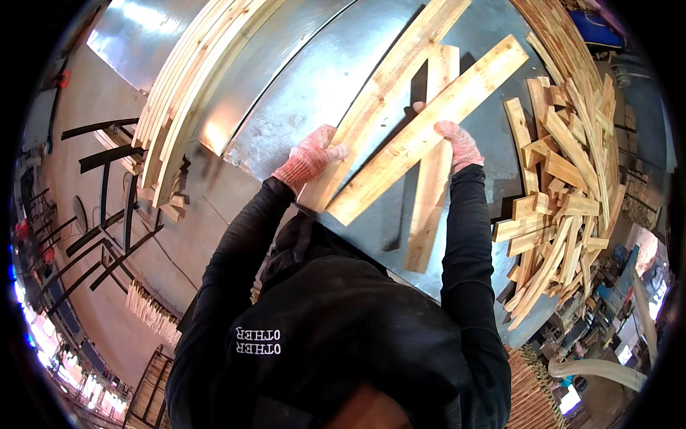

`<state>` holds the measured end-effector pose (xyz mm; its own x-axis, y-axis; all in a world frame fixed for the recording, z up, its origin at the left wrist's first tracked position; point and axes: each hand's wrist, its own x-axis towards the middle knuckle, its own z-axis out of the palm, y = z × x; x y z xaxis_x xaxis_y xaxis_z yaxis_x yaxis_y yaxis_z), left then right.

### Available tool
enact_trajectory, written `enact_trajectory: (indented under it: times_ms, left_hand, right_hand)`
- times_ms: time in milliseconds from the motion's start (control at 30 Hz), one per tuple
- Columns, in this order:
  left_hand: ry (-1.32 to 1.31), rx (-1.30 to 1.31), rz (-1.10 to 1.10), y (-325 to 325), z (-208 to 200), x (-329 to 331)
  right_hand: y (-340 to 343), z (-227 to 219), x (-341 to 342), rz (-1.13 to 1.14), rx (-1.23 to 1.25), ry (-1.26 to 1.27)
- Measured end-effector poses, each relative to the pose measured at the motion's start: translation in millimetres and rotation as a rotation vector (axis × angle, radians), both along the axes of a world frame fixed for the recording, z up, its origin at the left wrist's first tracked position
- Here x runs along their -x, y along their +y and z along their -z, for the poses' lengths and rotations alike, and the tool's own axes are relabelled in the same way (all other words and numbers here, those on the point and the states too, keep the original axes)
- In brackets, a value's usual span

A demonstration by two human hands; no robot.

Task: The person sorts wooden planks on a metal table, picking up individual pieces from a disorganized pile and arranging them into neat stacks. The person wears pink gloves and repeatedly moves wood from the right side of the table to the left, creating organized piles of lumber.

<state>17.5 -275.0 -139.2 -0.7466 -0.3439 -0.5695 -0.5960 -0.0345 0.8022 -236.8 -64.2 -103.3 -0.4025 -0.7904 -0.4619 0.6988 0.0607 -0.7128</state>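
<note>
My left hand [312, 153], in a pink-and-white knit glove, grips the near part of a long pale wooden plank [386, 86] that slants to the far right. My right hand [461, 145], gloved alike, is closed round the right edge of a second plank [400, 168]. A bare fingertip shows past that plank's far edge. The near end of this second plank lies close beside the first one. Beneath it, a third plank [429, 214] lies on the metal tabletop [286, 107], partly covered.
Short wood offcuts [564, 171] are heaped at the right of the tabletop. Long planks [189, 79] are stacked at the left. Black metal frames [107, 214] stand on the floor beyond the table's left edge. A pale flexible hose [600, 370] curves at the lower right.
</note>
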Motion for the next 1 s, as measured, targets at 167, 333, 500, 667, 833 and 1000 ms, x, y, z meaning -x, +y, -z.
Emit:
enact_trajectory:
  times_ms: [167, 333, 500, 667, 833, 1000]
  left_hand:
    - [0.116, -0.16, -0.113, -3.1, 26.5, -13.1]
    - [0.23, -0.588, -0.15, 29.4, 34.5, -18.2]
    - [0.027, -0.153, -0.042, 28.2, -10.8, -14.0]
    - [-0.326, 0.423, 0.173, -4.8, -72.5, -35.5]
    - [-0.517, 0.789, 0.283, 35.6, -49.6, -60.6]
    - [-0.458, 0.718, 0.144, 13.6, -77.6, -65.4]
  right_hand:
    - [-20.4, -2.3, 6.0, -0.024, 0.063, -0.078]
    - [-72.5, 12.0, -7.1, 0.026, -0.436, 0.332]
    - [-81.9, -28.8, -26.9, 0.145, -0.639, 0.239]
    - [-4.0, 16.0, -43.8, 0.513, -0.342, -0.245]
    - [52.2, 29.3, -130.4, 0.346, -0.019, -0.257]
    - [31.0, 9.0, -131.3, 0.552, -0.456, -0.056]
